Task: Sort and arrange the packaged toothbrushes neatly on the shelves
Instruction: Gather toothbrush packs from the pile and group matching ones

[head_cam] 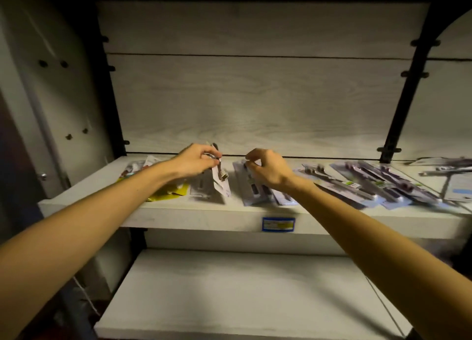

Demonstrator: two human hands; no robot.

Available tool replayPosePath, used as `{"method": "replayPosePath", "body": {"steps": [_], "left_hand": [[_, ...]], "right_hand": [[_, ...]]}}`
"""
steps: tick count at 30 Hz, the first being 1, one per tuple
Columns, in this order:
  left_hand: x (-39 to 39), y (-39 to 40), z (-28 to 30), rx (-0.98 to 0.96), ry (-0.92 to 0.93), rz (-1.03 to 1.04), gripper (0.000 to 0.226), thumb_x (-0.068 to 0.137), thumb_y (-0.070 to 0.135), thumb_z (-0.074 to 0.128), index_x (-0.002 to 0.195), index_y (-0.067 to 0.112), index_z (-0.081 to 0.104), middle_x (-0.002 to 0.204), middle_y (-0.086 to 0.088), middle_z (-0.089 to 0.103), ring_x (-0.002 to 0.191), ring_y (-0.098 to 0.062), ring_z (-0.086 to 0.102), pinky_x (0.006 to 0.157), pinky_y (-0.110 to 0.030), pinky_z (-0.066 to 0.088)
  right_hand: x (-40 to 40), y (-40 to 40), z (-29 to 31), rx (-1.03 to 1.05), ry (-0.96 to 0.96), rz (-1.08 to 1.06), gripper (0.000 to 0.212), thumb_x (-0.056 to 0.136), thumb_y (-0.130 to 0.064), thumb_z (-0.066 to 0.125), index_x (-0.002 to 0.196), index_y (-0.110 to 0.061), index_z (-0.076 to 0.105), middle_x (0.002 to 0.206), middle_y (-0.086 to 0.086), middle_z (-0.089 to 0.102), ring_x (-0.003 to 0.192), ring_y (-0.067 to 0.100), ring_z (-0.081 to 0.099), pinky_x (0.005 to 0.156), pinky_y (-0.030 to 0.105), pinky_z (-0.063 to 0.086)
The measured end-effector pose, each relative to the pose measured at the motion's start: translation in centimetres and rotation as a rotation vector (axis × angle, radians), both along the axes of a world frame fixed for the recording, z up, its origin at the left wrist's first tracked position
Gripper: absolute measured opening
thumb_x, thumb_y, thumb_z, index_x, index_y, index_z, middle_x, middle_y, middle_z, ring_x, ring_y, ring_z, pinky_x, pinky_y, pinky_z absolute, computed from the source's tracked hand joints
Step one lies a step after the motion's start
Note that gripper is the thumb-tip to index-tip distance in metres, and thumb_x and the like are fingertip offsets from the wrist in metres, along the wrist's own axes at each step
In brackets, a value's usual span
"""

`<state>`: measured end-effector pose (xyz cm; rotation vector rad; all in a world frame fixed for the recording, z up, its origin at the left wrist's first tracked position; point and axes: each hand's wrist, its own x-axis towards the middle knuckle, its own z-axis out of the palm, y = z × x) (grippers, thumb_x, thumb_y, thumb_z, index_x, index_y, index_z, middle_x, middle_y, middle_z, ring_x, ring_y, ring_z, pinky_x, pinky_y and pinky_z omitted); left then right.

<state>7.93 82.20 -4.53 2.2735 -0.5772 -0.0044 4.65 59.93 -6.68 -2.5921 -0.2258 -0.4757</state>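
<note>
A slim toothbrush pack point(220, 178) is pinched at its upper end by the curled fingers of the left hand point(195, 162) and is held tilted, with its lower end just above or on the upper shelf point(204, 215). The right hand point(265, 168) is curled over the top edge of a bluish pack point(249, 186) lying on the shelf; whether that pack is truly gripped or only touched cannot be told. Further packs point(378, 184) are spread loosely and overlapping towards the right, and a yellow pack point(168, 195) is partly hidden under the left forearm. The held pack could be dropped from so light a pinch, and the flat packs could be swept off the front edge by either forearm
</note>
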Motion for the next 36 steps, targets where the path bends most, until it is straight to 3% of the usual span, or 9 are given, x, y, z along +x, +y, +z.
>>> {"method": "replayPosePath", "body": {"steps": [2, 5, 7, 12, 17, 23, 26, 31, 36], "left_hand": [[0.2, 1.6, -0.6, 0.098, -0.055, 0.019, 0.029, 0.1, 0.021, 0.059, 0.128, 0.017, 0.064, 0.123, -0.004, 0.069, 0.112, -0.016, 0.064, 0.104, -0.035, 0.048], [0.5, 3.6, -1.7, 0.434, -0.257, 0.059, 0.027, 0.099, 0.037, 0.057, 0.122, 0.027, 0.065, 0.123, 0.002, 0.066, 0.109, -0.018, 0.06, 0.095, -0.04, 0.05], [0.7, 4.1, -2.2, 0.512, -0.35, 0.085, 0.028, 0.098, 0.043, 0.056, 0.119, 0.027, 0.067, 0.126, 0.001, 0.062, 0.115, -0.021, 0.053, 0.097, -0.041, 0.044], [0.7, 3.7, -1.6, 0.503, -0.494, 0.103, 0.036, 0.1, 0.044, 0.052, 0.128, 0.024, 0.063, 0.134, 0.001, 0.056, 0.122, -0.021, 0.05, 0.102, -0.04, 0.04], [-1.2, 0.7, -1.2, 0.51, -0.547, 0.079, 0.039, 0.1, 0.047, 0.05, 0.129, 0.023, 0.061, 0.135, -0.001, 0.054, 0.125, -0.024, 0.048, 0.102, -0.039, 0.038], [-5.5, -6.8, -1.4, 0.551, -0.646, -0.007, 0.058, 0.1, 0.049, 0.046, 0.15, 0.02, 0.039, 0.152, -0.005, 0.042, 0.136, -0.026, 0.042, 0.109, -0.039, 0.033], [-9.0, -12.1, -1.3, 0.48, -0.716, -0.059, 0.061, 0.1, 0.048, 0.047, 0.152, 0.018, 0.036, 0.151, -0.005, 0.043, 0.134, -0.027, 0.044, 0.107, -0.039, 0.035], [-18.2, -23.3, -3.5, 0.244, -0.837, -0.158, 0.046, 0.096, 0.031, 0.058, 0.138, 0.014, 0.053, 0.134, -0.005, 0.058, 0.115, -0.029, 0.059, 0.092, -0.039, 0.046], [-26.0, -33.9, -4.7, 0.244, -0.957, -0.353, 0.036, 0.093, 0.031, 0.06, 0.126, 0.016, 0.062, 0.12, -0.003, 0.066, 0.101, -0.023, 0.065, 0.081, -0.035, 0.051]], "right_hand": [[0.3, 1.4, -0.4, -0.034, 0.019, -0.003, 0.037, 0.099, -0.035, 0.053, 0.128, -0.015, 0.062, 0.127, 0.008, 0.066, 0.11, 0.027, 0.062, 0.094, 0.045, 0.052], [0.7, 3.0, -1.5, -0.166, 0.027, -0.02, 0.038, 0.098, -0.04, 0.052, 0.129, -0.019, 0.061, 0.128, 0.007, 0.065, 0.111, 0.028, 0.061, 0.095, 0.041, 0.048], [0.7, 3.7, -1.9, -0.266, 0.032, -0.047, 0.041, 0.098, -0.041, 0.052, 0.133, -0.021, 0.058, 0.134, 0.006, 0.062, 0.117, 0.029, 0.057, 0.099, 0.042, 0.04], [0.0, 3.1, -1.1, -0.231, -0.032, -0.107, 0.037, 0.099, -0.044, 0.048, 0.122, -0.02, 0.064, 0.126, 0.009, 0.065, 0.11, 0.031, 0.058, 0.087, 0.039, 0.048], [-3.1, -0.7, -1.2, -0.334, -0.045, -0.197, 0.057, 0.1, -0.052, 0.042, 0.146, -0.018, 0.041, 0.148, 0.009, 0.045, 0.138, 0.03, 0.033, 0.109, 0.045, 0.034], [-9.9, -7.7, -2.1, -0.475, -0.132, -0.246, 0.053, 0.1, -0.049, 0.042, 0.143, -0.018, 0.039, 0.145, 0.009, 0.039, 0.143, 0.033, 0.027, 0.111, 0.043, 0.03], [-15.2, -12.4, -1.8, -0.511, -0.238, -0.244, 0.05, 0.099, -0.045, 0.046, 0.141, -0.02, 0.046, 0.142, 0.008, 0.046, 0.135, 0.029, 0.037, 0.108, 0.041, 0.034], [-25.5, -22.2, -2.0, -0.476, -0.416, -0.264, 0.029, 0.097, -0.028, 0.053, 0.124, -0.02, 0.061, 0.122, 0.003, 0.062, 0.106, 0.022, 0.055, 0.087, 0.036, 0.05], [-34.5, -31.6, -2.5, -0.416, -0.413, -0.353, 0.026, 0.097, -0.026, 0.05, 0.118, -0.018, 0.064, 0.109, 0.003, 0.065, 0.094, 0.022, 0.057, 0.074, 0.035, 0.05]]}}
